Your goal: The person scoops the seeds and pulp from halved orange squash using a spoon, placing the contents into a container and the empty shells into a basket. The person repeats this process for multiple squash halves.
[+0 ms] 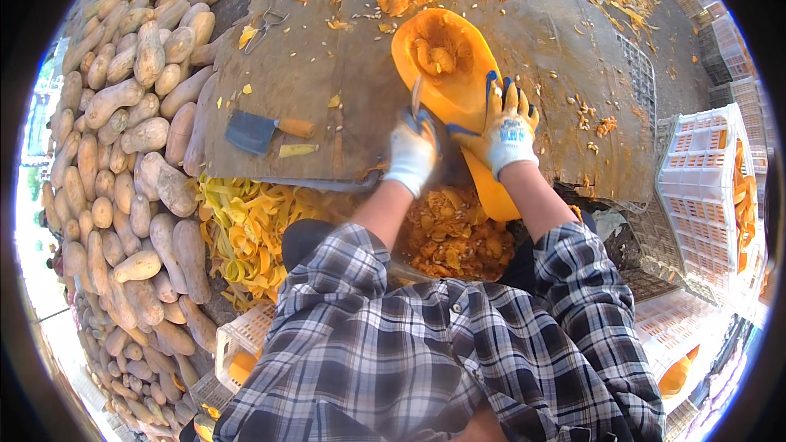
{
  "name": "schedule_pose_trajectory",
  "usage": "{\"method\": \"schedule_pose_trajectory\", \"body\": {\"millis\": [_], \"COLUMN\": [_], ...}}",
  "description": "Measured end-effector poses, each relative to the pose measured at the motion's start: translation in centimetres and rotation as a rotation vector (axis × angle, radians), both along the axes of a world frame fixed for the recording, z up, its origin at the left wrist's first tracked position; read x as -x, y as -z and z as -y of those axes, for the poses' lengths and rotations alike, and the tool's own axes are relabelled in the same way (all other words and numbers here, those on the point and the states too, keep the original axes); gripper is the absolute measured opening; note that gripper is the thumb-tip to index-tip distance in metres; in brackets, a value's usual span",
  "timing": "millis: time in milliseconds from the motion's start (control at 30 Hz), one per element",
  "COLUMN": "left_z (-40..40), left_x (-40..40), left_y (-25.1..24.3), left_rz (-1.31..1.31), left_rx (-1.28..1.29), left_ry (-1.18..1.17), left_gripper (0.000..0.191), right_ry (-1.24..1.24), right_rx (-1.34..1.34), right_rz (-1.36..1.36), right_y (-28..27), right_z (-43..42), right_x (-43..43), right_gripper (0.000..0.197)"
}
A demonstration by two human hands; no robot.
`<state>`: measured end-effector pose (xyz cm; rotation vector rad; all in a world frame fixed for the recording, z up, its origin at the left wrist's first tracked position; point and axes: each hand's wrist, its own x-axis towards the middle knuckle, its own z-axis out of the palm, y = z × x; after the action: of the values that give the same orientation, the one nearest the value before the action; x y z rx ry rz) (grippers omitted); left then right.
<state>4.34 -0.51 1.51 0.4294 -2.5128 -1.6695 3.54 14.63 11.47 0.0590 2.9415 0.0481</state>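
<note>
A peeled, halved butternut-type squash (pixel 454 98) lies cut side up on the wooden board. Stringy pulp (pixel 437 55) sits in its hollow at the far end, and its neck reaches over the near board edge. My gloved left hand (pixel 412 146) grips a narrow metal tool (pixel 417 93), whose tip is at the rim of the hollow; most of its handle is hidden in my fist. Spread over the squash's middle and right side, my gloved right hand (pixel 508 126) holds it down. Beneath the neck lies a heap of pulp and seeds (pixel 457 233).
On the board (pixel 362 73) lie a cleaver (pixel 250 132), a peeler (pixel 265 29), a pulp clump (pixel 399 1) and loose seeds. Peelings (pixel 252 227) pile below its left edge. Whole squashes (pixel 147 129) cover the left ground. Plastic crates (pixel 697 190) with squash pieces stand right.
</note>
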Motion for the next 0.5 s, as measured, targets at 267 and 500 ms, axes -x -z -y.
{"method": "schedule_pose_trajectory", "body": {"millis": [267,500], "left_z": [6.3,4.2], "left_x": [9.2,12.4], "left_y": [-6.8,-7.6], "left_rz": [-0.009,0.311], "left_rx": [0.71,0.324], "left_ry": [0.085,0.118], "left_gripper": [0.023,0.029], "right_ry": [-0.112,-0.131], "right_rx": [-0.034,-0.001], "right_rz": [0.132,0.092], "right_y": [-0.8,-0.3], "right_z": [0.3,-0.3], "right_x": [-2.4,-2.6], "right_gripper": [0.103,0.103]}}
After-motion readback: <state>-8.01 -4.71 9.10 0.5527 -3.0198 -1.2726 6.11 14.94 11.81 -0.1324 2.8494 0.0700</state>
